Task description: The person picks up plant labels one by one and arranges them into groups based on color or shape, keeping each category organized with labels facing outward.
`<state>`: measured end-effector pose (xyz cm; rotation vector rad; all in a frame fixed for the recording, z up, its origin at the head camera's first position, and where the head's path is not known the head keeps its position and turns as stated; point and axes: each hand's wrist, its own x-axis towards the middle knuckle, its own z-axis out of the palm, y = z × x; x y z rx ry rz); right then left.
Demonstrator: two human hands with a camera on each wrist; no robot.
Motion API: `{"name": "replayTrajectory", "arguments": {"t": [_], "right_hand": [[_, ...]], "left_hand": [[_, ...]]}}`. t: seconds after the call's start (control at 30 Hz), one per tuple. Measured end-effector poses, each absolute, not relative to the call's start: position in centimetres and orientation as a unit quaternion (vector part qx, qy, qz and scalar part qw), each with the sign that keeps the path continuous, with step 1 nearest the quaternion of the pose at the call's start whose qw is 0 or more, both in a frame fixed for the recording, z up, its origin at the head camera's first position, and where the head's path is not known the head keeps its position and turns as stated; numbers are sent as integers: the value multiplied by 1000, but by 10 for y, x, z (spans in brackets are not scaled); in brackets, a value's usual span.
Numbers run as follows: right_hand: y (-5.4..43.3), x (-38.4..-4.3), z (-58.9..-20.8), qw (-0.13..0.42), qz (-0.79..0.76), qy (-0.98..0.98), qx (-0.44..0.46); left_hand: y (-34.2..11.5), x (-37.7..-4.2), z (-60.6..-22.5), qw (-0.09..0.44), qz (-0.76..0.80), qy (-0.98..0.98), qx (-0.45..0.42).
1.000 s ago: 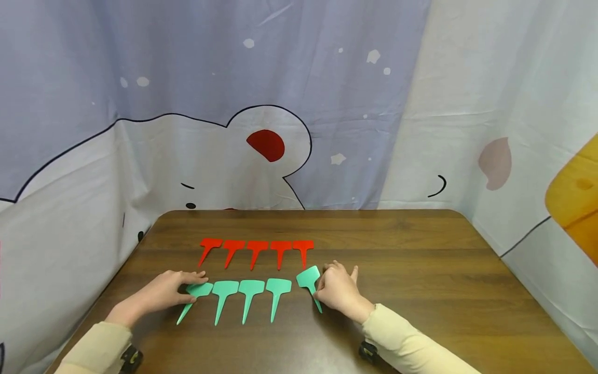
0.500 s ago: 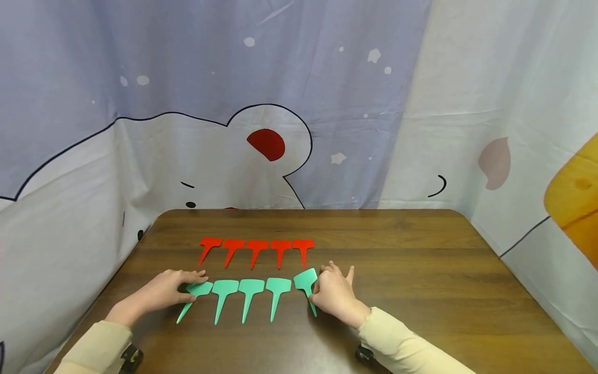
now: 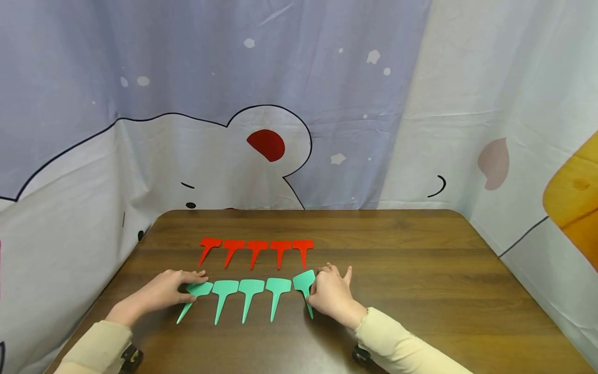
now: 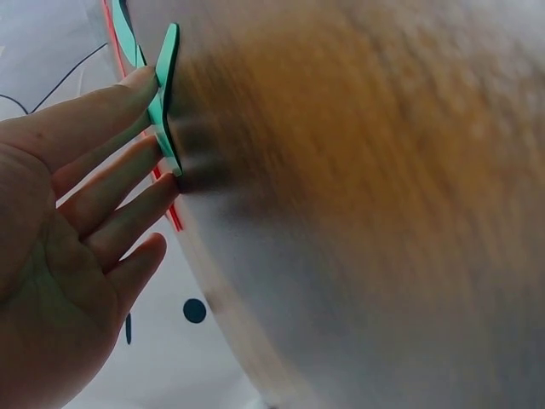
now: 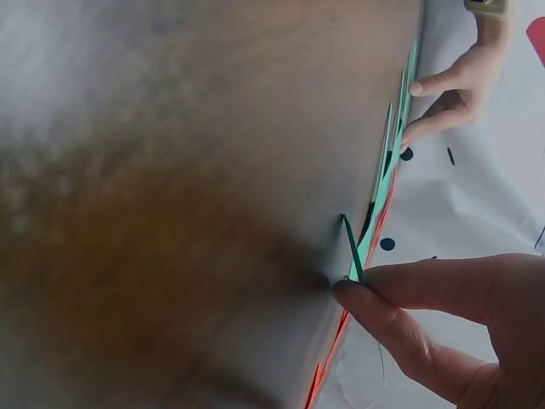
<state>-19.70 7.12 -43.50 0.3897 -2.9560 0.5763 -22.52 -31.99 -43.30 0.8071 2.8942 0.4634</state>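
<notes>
Several mint-green T-shaped plant labels lie in a row across the table, with heads away from me. My left hand [image 3: 159,295] rests at the left end, its fairly straight fingers and thumb touching the head of the leftmost green label [image 3: 202,289]. Between the hands are three more green labels, the middle one [image 3: 251,286] side by side with its neighbours. At the right end my right hand [image 3: 334,295] pinches the stem of the rightmost green label [image 3: 303,280] between thumb and finger. This label [image 5: 352,243] tilts differently from the others in the row.
Behind the green row lies a row of several smaller red T-shaped plant labels [image 3: 257,246]. Brown wood-grain table [image 3: 411,270] extends to both sides. A printed curtain [image 3: 336,104] hangs behind the table's far edge and along its sides.
My right hand has shifted slightly left and toward me with the rightmost green label, narrowing its gap to the row. My left hand has stayed in place.
</notes>
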Motion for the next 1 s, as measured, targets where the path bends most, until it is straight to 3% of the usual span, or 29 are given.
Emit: {"name": "replayTrajectory", "arguments": {"t": [0.57, 1.0], "right_hand": [[72, -198, -436, 72, 181, -972, 131], [118, -214, -431, 80, 236, -965, 84]], "left_hand": [[-323, -226, -434, 47, 152, 950, 268], [-323, -226, -440, 49, 157, 947, 278]]}}
